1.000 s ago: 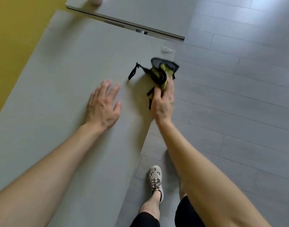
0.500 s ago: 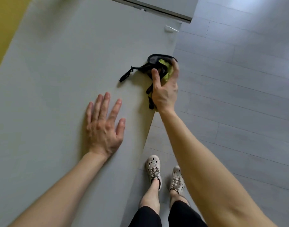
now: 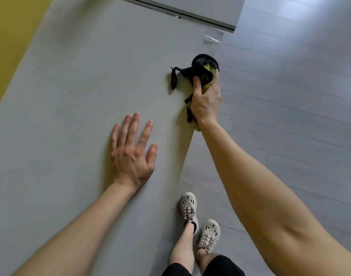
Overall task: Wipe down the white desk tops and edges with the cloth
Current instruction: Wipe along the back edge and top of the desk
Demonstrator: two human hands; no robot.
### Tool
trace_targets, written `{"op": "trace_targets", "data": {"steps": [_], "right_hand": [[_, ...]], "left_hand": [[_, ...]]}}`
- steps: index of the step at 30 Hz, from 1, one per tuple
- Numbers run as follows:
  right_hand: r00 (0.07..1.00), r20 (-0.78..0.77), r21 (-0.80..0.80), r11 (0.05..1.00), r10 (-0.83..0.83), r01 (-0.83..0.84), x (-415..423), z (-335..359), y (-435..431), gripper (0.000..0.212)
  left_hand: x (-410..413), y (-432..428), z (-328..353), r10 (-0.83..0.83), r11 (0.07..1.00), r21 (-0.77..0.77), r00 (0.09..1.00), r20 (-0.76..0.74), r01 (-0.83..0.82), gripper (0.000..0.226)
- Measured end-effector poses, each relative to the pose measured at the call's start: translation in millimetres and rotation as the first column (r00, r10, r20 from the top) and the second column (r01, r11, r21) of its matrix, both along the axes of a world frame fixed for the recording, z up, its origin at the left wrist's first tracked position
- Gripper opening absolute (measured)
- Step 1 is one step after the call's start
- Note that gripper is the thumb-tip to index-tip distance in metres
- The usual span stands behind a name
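Observation:
A long white desk top fills the left and middle of the head view. Its right edge runs diagonally from the far right toward my feet. My right hand grips a yellow-green and black cloth and presses it over that right edge, thumb on the top face, fingers on the outer side. A black strap of the cloth trails left on the desk. Nearer to me, my left hand lies flat on the desk with fingers spread and nothing in it.
A second white desk butts against the far end, with a dark gap between them. A small clear scrap lies at the far right corner. A yellow wall stands on the left. Grey floor planks and my two shoes are on the right.
My right hand slid the cloth along the desk's right edge and its thumb came up onto the top. My left hand moved nearer to me and spread flatter. My second foot stepped into view.

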State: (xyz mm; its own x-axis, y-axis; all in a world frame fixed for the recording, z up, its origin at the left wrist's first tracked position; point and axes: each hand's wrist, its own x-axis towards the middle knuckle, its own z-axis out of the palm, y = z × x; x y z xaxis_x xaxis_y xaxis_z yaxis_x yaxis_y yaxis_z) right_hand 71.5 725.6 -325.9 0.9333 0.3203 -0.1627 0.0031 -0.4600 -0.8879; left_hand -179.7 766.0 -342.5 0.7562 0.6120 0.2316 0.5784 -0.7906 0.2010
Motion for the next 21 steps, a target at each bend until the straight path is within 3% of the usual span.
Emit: {"op": "trace_targets", "data": {"steps": [3, 8, 16, 21], "right_hand": [[0.995, 0.085, 0.039, 0.998, 0.045, -0.048, -58.7, -0.7, -27.5, 0.071], [0.982, 0.035, 0.070, 0.980, 0.185, -0.187, -181.6, 1.7, -107.1, 0.078], [0.989, 0.070, -0.013, 0.991, 0.133, -0.133, -54.7, 4.3, -35.0, 0.069], [0.996, 0.054, 0.092, 0.993, 0.068, -0.072, -156.3, -5.3, -85.4, 0.076]], "left_hand": [[-0.3, -1.5, -1.9, 0.001, 1.000, 0.007, 1.000, 0.004, -0.001, 0.063], [-1.8, -0.1, -5.0, -0.029, 0.999, 0.024, 1.000, 0.009, 0.028, 0.064], [1.6, -1.4, 1.0, 0.003, 1.000, -0.004, 0.999, 0.039, -0.002, 0.065], [-2.3, -5.7, 8.2, 0.060, 0.996, 0.056, 0.996, 0.063, -0.063, 0.036]]}}
